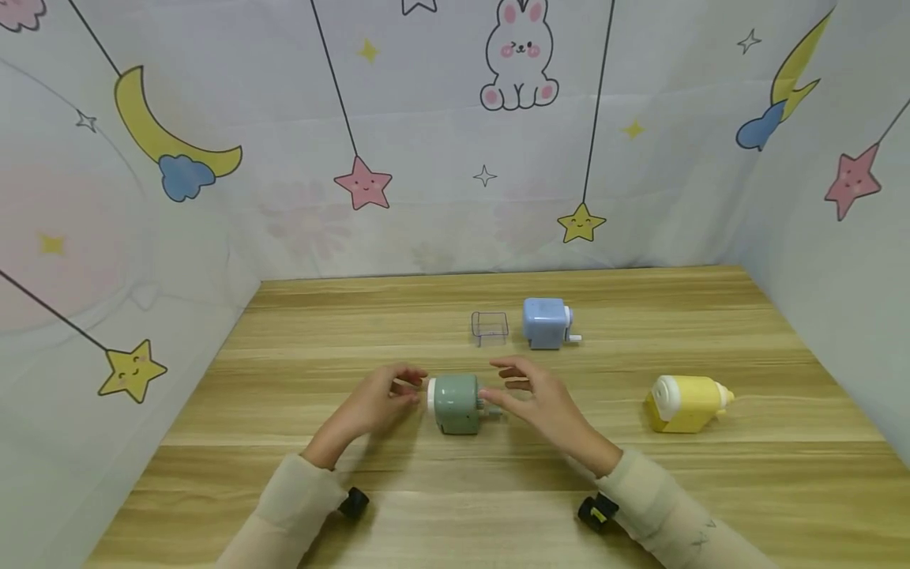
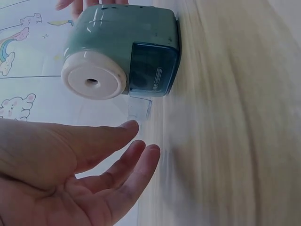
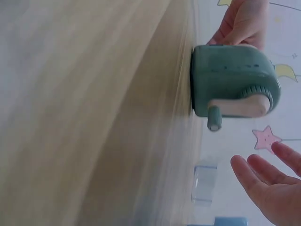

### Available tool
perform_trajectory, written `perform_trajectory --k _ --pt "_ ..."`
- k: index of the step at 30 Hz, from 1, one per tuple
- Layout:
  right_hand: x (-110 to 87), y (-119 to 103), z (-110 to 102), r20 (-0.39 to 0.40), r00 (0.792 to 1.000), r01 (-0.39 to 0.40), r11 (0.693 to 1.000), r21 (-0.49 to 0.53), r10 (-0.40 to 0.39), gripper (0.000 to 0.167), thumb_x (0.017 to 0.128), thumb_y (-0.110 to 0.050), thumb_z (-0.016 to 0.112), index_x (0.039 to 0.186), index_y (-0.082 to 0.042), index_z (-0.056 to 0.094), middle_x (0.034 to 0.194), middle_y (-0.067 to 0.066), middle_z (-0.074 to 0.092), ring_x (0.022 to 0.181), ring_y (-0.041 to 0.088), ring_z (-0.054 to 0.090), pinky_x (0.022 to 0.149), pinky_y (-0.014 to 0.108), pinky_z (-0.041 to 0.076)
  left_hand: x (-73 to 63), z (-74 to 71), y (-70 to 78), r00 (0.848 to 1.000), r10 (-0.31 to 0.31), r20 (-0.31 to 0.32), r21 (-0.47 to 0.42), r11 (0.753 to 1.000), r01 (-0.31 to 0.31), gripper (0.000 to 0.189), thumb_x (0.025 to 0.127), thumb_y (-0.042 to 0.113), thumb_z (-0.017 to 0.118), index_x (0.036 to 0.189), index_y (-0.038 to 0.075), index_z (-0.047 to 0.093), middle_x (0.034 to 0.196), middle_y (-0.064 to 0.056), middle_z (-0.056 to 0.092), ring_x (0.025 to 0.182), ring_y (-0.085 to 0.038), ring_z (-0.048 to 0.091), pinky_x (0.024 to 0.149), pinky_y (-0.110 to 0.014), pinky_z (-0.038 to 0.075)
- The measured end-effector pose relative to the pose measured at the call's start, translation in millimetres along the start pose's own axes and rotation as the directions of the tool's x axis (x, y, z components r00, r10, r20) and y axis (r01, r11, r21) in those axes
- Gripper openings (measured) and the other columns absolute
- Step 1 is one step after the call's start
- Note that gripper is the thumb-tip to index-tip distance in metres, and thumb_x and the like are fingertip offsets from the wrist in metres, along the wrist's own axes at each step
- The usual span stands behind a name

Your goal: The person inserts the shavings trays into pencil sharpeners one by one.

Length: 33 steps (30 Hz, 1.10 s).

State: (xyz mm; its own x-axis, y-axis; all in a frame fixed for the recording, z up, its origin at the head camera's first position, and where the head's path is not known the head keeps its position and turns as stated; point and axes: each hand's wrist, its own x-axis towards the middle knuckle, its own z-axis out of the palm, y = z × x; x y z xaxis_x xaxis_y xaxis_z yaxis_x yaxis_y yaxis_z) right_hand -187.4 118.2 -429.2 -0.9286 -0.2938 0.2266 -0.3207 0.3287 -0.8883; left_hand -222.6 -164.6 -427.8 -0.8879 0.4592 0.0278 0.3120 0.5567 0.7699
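Note:
A green crank pencil sharpener stands upright on the wooden table between the two hands. Its white round face with the pencil hole points left, toward the left hand, whose loosely bent fingers stay apart from it. A dark see-through shavings drawer sits in the sharpener's side. On the other side is the crank handle, with a green knob at its end. The right hand hovers by this crank side, fingers spread and holding nothing; its thumb overlaps the sharpener's edge in the head view.
Behind the green sharpener stand a clear, dark-edged plastic drawer and a blue crank sharpener. A yellow sharpener is at the right. Printed cloth walls border the table at the back and sides.

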Motion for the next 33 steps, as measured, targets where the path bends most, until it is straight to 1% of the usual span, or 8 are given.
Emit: perform_trajectory --k 2,6,11,15,18,24,25,33 --pt "-0.6 1.3 -6.8 -0.019 1.000 -0.019 1.000 0.000 0.019 0.049 0.095 -0.034 0.070 0.134 -0.007 0.059 0.130 0.017 0.061 0.115 0.032 0.061 0.097 0.045 0.051 1.3 -1.4 -1.0 1.000 0.007 -0.006 0.004 1.000 -0.007 0.032 0.092 -0.008 0.065 0.124 -0.009 0.061 0.114 -0.023 0.065 0.100 -0.036 0.067 0.087 -0.041 0.057" --pt "-0.1 3.6 -19.9 -0.080 0.997 -0.012 0.999 -0.042 0.008 0.041 0.100 -0.032 0.063 0.131 -0.005 0.060 0.127 0.016 0.062 0.111 0.027 0.062 0.092 0.041 0.054 4.6 -4.1 -2.9 1.000 0.020 -0.013 -0.006 1.000 -0.021 0.033 0.091 -0.009 0.066 0.123 -0.011 0.060 0.113 -0.025 0.065 0.100 -0.038 0.067 0.085 -0.040 0.057" --pt "3.3 8.8 -33.5 -0.169 0.985 0.011 0.994 -0.111 -0.030 0.032 0.097 -0.013 0.068 0.124 0.002 0.062 0.122 0.019 0.063 0.104 0.029 0.064 0.085 0.040 0.057 7.3 -7.2 -1.2 1.000 0.011 -0.021 -0.027 1.000 -0.012 0.034 0.091 -0.009 0.066 0.124 -0.011 0.059 0.114 -0.026 0.064 0.100 -0.039 0.067 0.085 -0.040 0.057" --pt "6.5 15.2 -41.9 -0.221 0.975 -0.001 0.988 -0.152 -0.033 0.031 0.092 -0.002 0.071 0.121 0.006 0.063 0.118 0.024 0.063 0.100 0.033 0.065 0.082 0.041 0.058 9.2 -8.1 -0.7 0.999 0.010 -0.030 -0.030 1.000 -0.010 0.036 0.091 -0.008 0.067 0.126 -0.011 0.058 0.115 -0.027 0.064 0.100 -0.038 0.067 0.083 -0.039 0.058" --pt "7.5 19.7 -47.8 -0.254 0.967 -0.023 0.983 -0.181 -0.025 0.032 0.091 0.001 0.072 0.120 0.007 0.063 0.117 0.025 0.063 0.099 0.034 0.066 0.081 0.042 0.058 12.2 -8.4 -2.4 0.999 0.007 -0.037 -0.035 0.999 -0.009 0.038 0.091 -0.007 0.067 0.127 -0.011 0.057 0.116 -0.028 0.063 0.101 -0.038 0.067 0.083 -0.039 0.058" --pt "10.2 26.7 -57.8 -0.307 0.951 -0.041 0.977 -0.207 -0.025 0.030 0.088 0.007 0.072 0.116 0.010 0.063 0.114 0.027 0.064 0.096 0.037 0.067 0.078 0.040 0.059 19.1 -8.9 -4.3 0.998 -0.029 -0.058 -0.030 0.999 0.027 0.042 0.090 -0.006 0.069 0.130 -0.008 0.057 0.118 -0.026 0.063 0.104 -0.038 0.066 0.085 -0.039 0.058" --pt "10.6 27.4 -59.3 -0.315 0.949 -0.046 0.977 -0.209 -0.023 0.030 0.088 0.007 0.072 0.116 0.010 0.063 0.114 0.028 0.064 0.096 0.037 0.067 0.078 0.039 0.059 20.4 -9.1 -4.1 0.997 -0.040 -0.063 -0.032 0.999 0.038 0.042 0.090 -0.006 0.069 0.130 -0.008 0.057 0.118 -0.026 0.063 0.104 -0.037 0.066 0.085 -0.039 0.057" --pt "16.9 29.3 -66.6 -0.371 0.928 -0.109 0.970 -0.217 0.021 0.033 0.088 0.006 0.072 0.119 0.009 0.061 0.118 0.027 0.059 0.099 0.037 0.065 0.078 0.034 0.059 34.6 -10.2 -8.7 0.996 -0.052 -0.071 -0.014 0.999 0.052 0.045 0.090 -0.004 0.071 0.132 -0.006 0.056 0.121 -0.025 0.063 0.106 -0.036 0.066 0.088 -0.040 0.056"
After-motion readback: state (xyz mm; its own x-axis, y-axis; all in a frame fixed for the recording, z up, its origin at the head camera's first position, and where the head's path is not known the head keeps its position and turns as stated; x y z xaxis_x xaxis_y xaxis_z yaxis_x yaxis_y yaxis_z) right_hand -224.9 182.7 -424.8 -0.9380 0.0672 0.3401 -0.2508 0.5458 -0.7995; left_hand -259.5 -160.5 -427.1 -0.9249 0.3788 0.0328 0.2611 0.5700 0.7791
